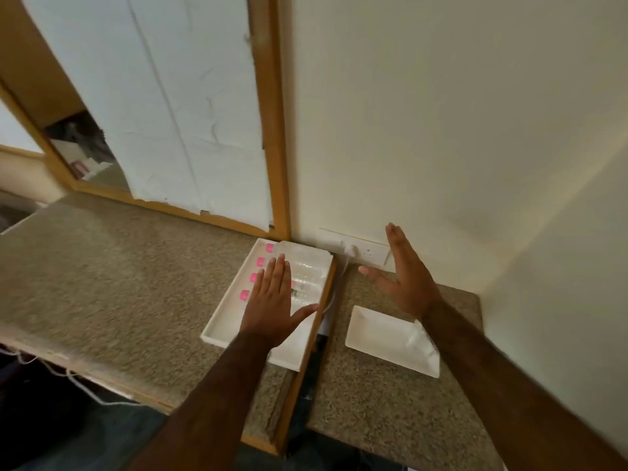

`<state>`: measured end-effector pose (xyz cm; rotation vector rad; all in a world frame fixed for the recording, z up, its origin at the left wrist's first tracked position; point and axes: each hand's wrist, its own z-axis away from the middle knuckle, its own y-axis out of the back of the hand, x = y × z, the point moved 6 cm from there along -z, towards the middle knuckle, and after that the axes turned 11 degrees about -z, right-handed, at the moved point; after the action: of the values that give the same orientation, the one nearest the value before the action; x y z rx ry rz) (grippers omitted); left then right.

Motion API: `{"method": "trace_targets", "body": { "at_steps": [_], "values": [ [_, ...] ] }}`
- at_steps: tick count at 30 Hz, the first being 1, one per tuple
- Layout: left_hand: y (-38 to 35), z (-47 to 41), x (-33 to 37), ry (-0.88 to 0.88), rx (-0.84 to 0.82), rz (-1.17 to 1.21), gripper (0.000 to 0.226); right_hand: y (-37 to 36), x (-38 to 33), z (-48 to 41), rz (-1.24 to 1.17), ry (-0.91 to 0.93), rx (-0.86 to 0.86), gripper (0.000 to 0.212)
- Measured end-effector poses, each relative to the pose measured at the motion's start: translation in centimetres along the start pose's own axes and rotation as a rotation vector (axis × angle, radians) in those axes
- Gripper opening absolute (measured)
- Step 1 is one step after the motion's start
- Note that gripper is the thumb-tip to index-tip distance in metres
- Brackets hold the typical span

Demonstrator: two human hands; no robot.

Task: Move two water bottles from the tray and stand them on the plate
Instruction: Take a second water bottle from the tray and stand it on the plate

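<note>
A white rectangular tray lies on the speckled counter against the wall corner. Several clear water bottles with pink caps lie flat in it, caps to the left. My left hand hovers flat over the bottles, fingers spread, holding nothing. A white rectangular plate sits to the right of the tray with nothing standing on it. My right hand is held up open above the counter behind the plate, fingers pointing at the wall.
A wooden strip and a dark gap separate the tray's counter from the plate's counter. A wall socket with a white plug and cable sits behind the tray. A paper-covered mirror in a wooden frame stands at the back left.
</note>
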<state>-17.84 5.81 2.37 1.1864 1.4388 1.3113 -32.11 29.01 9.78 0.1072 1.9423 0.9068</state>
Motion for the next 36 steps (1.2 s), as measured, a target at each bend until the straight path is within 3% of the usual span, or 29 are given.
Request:
{"method": "trace_targets", "body": {
  "at_steps": [6, 18, 24, 36],
  "values": [
    [-0.4, 3.4, -8.1, 0.181, -0.024, 0.017, 0.119, -7.7, -2.4, -2.4, 0.082, 0.045, -0.148, 0.107],
    [-7.0, 12.3, -16.0, 0.503, -0.156, 0.122, 0.121, -22.0, -1.0, -1.1, 0.281, -0.106, -0.469, 0.081],
    [-11.8, 15.3, -15.0, 0.541, -0.303, 0.137, 0.126, -24.9, -0.4, -0.6, 0.397, -0.125, -0.505, 0.064],
    [-14.3, 16.8, -13.1, 0.494, -0.416, 0.053, 0.132, -27.7, -1.9, -2.4, 0.696, -0.096, -0.527, 0.064]
  ]
}}
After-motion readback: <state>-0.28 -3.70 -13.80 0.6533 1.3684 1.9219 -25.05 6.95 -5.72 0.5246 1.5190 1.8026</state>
